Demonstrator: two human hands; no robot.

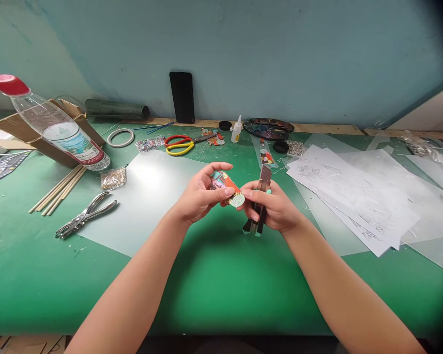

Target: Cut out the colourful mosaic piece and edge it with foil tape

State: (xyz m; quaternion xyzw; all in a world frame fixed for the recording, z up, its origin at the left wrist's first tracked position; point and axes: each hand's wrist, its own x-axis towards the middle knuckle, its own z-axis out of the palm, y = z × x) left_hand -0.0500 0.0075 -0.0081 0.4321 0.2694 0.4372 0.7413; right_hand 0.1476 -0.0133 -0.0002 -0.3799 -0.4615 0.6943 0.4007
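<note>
My left hand (pixel 203 194) pinches a small, brightly coloured flat cut-out (pixel 226 187) between thumb and fingers, above the green table. It has orange, pink and teal areas and a pale round part at its lower right. My right hand (pixel 275 204) is closed around what looks like a black-and-teal utility knife (pixel 265 179), its broad metal blade pointing up and away from me. The thumb and fingertip of that hand meet the cut-out's right edge. My fingers cover part of the knife's handle.
Scissors (pixel 180 144), a glue bottle (pixel 236 130) and a phone (pixel 182 97) are at the back. On the left are a tilted water bottle (pixel 68 137), wooden sticks (pixel 59 189) and a hole punch (pixel 84 216). Drawing sheets (pixel 350 196) and translucent sheets (pixel 143 196) lie about.
</note>
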